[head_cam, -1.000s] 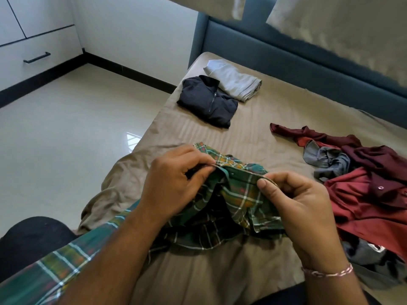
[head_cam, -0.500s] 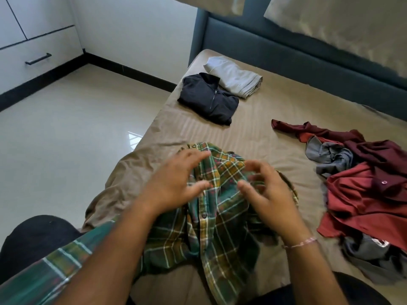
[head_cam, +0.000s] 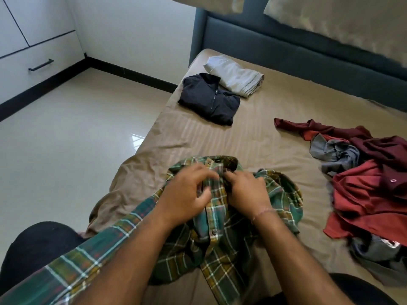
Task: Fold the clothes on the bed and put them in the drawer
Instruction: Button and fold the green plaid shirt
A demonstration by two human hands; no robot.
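1. A second ago both hands held the plaid shirt (head_cam: 222, 219) bunched and lifted, each pinching an edge. Now it lies on the bed (head_cam: 220, 137) in front of the person, collar away from them and the button placket running down the middle.

2. The left hand (head_cam: 187, 194) has come down onto the shirt just below the collar; its fingers and thumb are curled and pinch the placket edge.

3. The right hand (head_cam: 246, 190) sits just beside it, fingers curled into the cloth at the collar opening. The two hands nearly touch. Motion blur hides the exact fingertip grip.

4. I judge this as a shift from hunting for the collar to laying the shirt out, possibly closing the top button or squaring the front. The fold proper has not yet begun: the body is rumpled and one sleeve trails toward the person's left.

5. Two folded pieces, a dark jacket (head_cam: 209, 99) and a grey garment (head_cam: 235, 77), sit touching near the headboard (head_cam: 308, 47).

6. An unfolded pile (head_cam: 363, 183) of red and grey clothes lies to the right, well apart from the folded pair.

7. The drawer (head_cam: 39, 64) is shut across the floor, so the task looks under half done.
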